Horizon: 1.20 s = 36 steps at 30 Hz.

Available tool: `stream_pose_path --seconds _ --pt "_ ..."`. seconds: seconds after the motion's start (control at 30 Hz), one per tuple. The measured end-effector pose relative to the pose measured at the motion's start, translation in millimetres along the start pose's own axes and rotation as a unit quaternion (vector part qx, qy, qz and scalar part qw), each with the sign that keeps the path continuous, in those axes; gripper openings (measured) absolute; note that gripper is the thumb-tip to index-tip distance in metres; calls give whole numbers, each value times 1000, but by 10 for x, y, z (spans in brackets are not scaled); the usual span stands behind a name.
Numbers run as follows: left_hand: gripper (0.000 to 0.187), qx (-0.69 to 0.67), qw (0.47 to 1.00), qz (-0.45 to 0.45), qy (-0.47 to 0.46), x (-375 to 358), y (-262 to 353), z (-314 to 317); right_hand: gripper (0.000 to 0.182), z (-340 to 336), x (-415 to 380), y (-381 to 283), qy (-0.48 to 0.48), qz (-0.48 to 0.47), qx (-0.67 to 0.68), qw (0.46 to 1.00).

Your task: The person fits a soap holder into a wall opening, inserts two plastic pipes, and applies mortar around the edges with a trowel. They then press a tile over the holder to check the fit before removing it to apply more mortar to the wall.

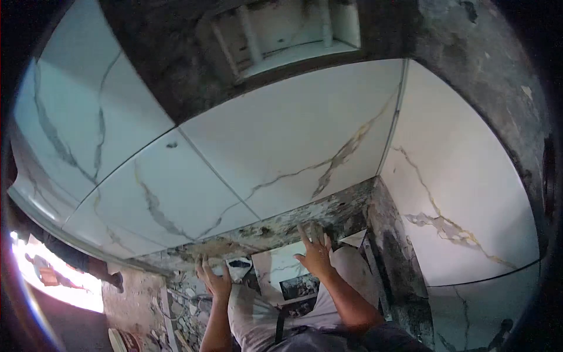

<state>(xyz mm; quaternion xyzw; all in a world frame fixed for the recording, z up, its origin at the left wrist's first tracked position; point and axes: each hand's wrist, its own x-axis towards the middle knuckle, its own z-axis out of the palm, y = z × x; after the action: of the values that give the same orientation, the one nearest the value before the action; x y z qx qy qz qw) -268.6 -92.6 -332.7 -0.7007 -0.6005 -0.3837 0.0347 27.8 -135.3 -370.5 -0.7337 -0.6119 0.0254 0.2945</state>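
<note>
My right hand [316,255] has its fingers spread, with fingertips at the bare, rough wall strip [272,232] under the white marble-patterned wall tiles [293,141]. My left hand [214,280] is raised, its fingers stretched out and thumb apart, at the lower edge of that strip. Neither hand holds anything. Between my knees, below the hands, lies a white veined tile piece [280,261] with a dark rectangular patch in it. A small white container with a dark inside [239,268] is just right of my left hand.
Another veined tile [463,193] covers the right wall. Above is a recessed niche [293,38] in dark, bare wall. Rubble [190,314] covers the floor at lower left, near a bright opening [56,276]. Dark bare wall [396,252] borders my right side.
</note>
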Motion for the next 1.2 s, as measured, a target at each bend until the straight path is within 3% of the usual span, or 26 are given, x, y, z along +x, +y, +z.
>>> stream_pose_path --seconds 0.03,0.1,0.13,0.17,0.2,0.23,0.33,0.4,0.43,0.5,0.53,0.57,0.6,0.67,0.7,0.73,0.77,0.8,0.83,0.9,0.97,1.03,1.07,1.13,1.2 --pt "58 22 1000 18 0 -27 -94 22 67 10 -42 -50 49 -44 -66 996" --pt "60 -13 997 -55 -45 -102 -279 101 69 167 -69 57 -25 -36 21 999" --pt "62 2 998 -3 -69 -135 -401 102 66 154 -57 181 -154 31 85 984" --pt "59 22 995 -28 -94 -183 -619 204 61 160 66 194 -214 118 23 969" --pt "52 -75 990 -65 -97 -102 -485 154 60 330 15 449 -104 39 -35 993" --pt "50 -104 979 -107 -136 -70 -417 158 54 184 119 452 -114 160 91 976" --pt "45 -137 948 -202 -204 -146 -486 402 55 297 245 716 -155 161 42 974" --pt "40 -144 919 -269 -250 -277 -623 798 61 650 156 994 -124 249 56 959" --pt "39 -123 895 -323 -282 -486 -924 1154 61 712 93 1030 -136 250 50 957" --pt "39 -101 863 -384 -313 -931 -1400 1831 63 866 1 1108 -319 403 43 857" --pt "40 32 865 -254 -432 -1153 -1532 2086 63 1119 -173 1257 -330 401 38 854" --pt "42 159 825 -111 -530 -1339 -1623 2278 63 1510 -425 1503 -306 428 8 850" --pt "42 160 823 -118 -532 -1562 -1684 2386 64 1753 -603 1640 -279 454 -22 846" --pt "45 94 868 -169 -458 -1988 -1736 2461 64 1589 -626 1429 -304 434 -61 846" --pt "45 98 866 -176 -458 -2060 -1689 2453 64 1558 -630 1352 -320 419 -97 844" --pt "45 74 870 -303 -382 -2052 -1571 2422 64 1951 -1002 1815 -325 415 -97 844" --pt "46 50 853 -422 -303 -2068 -1464 2339 65 2374 -1270 2347 -312 336 -168 873" --pt "46 54 850 -425 -306 -2016 -1366 2241 65 2819 -1523 2766 -293 253 -235 892" --pt "43 44 845 -440 -301 -1898 -1269 2157 65 2778 -1538 2713 -295 253 -235 891" --pt "41 31 840 -454 -294 -1859 -1244 2127 71 2373 -1384 2365 -244 333 -77 908" --pt "36 -20 905 -338 -257 -1926 -1365 2245 73 2024 -1122 1975 -209 357 6 910" --pt "35 -67 917 -288 -268 -2218 -1834 2675 78 1789 -902 1649 -229 448 77 861" --pt "35 -108 920 -239 -290 -2348 -2035 2877 78 1799 -871 1620 -221 443 77 865" --pt "33 -90 916 -264 -287 -2517 -2250 3082 81 1879 -921 1644 -229 554 74 797" --pt "30 -44 900 -319 -294 -2581 -2316 3146 78 1744 -855 1459 -215 526 70 820"
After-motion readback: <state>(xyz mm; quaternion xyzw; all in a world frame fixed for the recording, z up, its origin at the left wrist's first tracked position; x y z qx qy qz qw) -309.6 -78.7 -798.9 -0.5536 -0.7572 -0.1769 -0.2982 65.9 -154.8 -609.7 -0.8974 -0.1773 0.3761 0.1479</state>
